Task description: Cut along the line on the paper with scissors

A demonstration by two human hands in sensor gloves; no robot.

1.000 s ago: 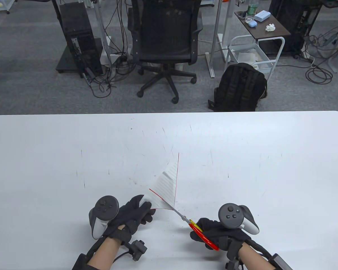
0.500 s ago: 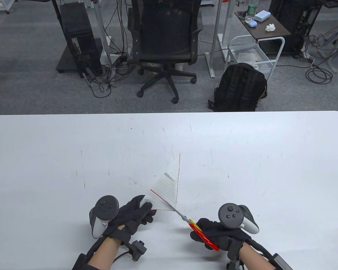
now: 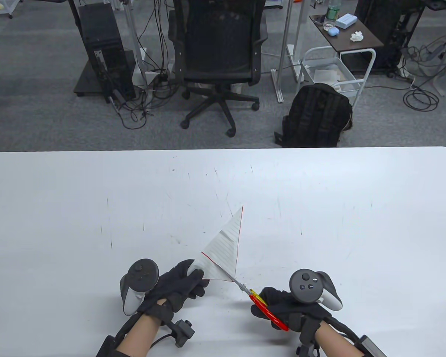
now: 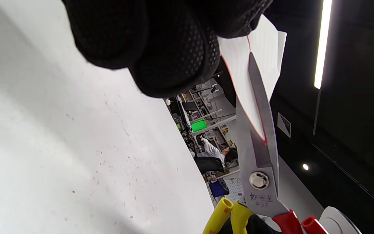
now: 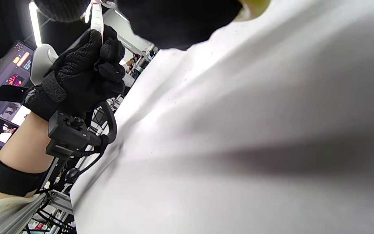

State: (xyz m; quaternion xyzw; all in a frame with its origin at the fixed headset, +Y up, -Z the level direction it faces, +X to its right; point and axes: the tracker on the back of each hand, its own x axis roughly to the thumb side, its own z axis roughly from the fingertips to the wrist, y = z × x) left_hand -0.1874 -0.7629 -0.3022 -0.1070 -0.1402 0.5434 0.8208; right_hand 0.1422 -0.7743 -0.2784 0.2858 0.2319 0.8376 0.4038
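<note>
A triangular piece of lined white paper (image 3: 225,247) with red lines along its edges is held up above the white table (image 3: 338,208). My left hand (image 3: 180,284) grips its near-left corner; the paper also shows in the left wrist view (image 4: 261,58). My right hand (image 3: 291,308) holds red-and-yellow-handled scissors (image 3: 262,306). Their metal blades (image 3: 235,280) sit in the paper's lower edge along a red line. In the left wrist view the blades (image 4: 260,130) lie close together over the red line.
The table's far edge runs across the middle of the table view. Beyond it on the floor stand a black office chair (image 3: 217,55), a black backpack (image 3: 316,115) and a small white cart (image 3: 338,70). Faint marks speckle the tabletop.
My left hand has turned the paper slightly, so its far tip has swung right and a little nearer. The scissors and my right hand have hardly moved.
</note>
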